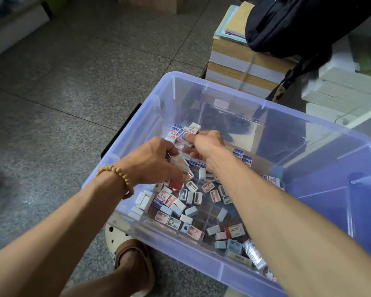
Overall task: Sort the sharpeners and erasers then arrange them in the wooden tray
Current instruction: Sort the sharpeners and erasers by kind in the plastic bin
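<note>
Purple-tinted plastic bin (223, 269) holds the loose sharpeners (191, 186) and erasers (162, 197). Your left hand (152, 159) has its fingers clenched around a few pieces; your right hand (204, 144) pinches wrapped erasers near the far-left corner.

Floor (73, 67): grey speckled stone tiles w/ thin dark joints, dim even light, faint sheen upper left. Top centre, a cardboard box (159, 4) stands on the floor. Upper left, a pale low ledge or step (13, 28), blurred. Upper right, a strapped stack of paper bundles (244, 67), brown edges, w/ thin booklets (234, 26) on top. A black bag (304, 20) rests on that stack, its strap (296, 71) hanging down the side. Far right, white stacked boxes (347, 88), out of focus. Glare patches at right, source can't tell.
</note>
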Motion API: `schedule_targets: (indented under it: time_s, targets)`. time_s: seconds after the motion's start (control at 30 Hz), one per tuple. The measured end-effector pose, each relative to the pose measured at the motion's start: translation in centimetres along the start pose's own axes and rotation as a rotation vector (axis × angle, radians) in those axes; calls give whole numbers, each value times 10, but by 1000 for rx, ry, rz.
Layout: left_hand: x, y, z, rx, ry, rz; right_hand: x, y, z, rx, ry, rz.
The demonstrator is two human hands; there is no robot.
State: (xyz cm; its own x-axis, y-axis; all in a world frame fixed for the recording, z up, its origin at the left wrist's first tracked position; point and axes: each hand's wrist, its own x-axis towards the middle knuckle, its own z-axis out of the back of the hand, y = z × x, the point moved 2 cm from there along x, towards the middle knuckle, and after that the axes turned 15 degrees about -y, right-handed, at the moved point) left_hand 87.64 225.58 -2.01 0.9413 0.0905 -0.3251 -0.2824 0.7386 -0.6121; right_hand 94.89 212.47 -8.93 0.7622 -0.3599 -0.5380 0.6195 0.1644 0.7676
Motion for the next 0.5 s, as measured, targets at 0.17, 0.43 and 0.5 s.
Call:
schedule_targets:
  time_s: [0.17,0.43,0.5]
  targets:
    - [2,0,-1,-3,-5,8,1,-2,12,8,23,43]
    - [3,-2,-2,-39,-8,17,-6,-14,40,-157,-188,164]
    - [2,-1,-2,-45,1,26,-5,-16,33,-131,-204,137]
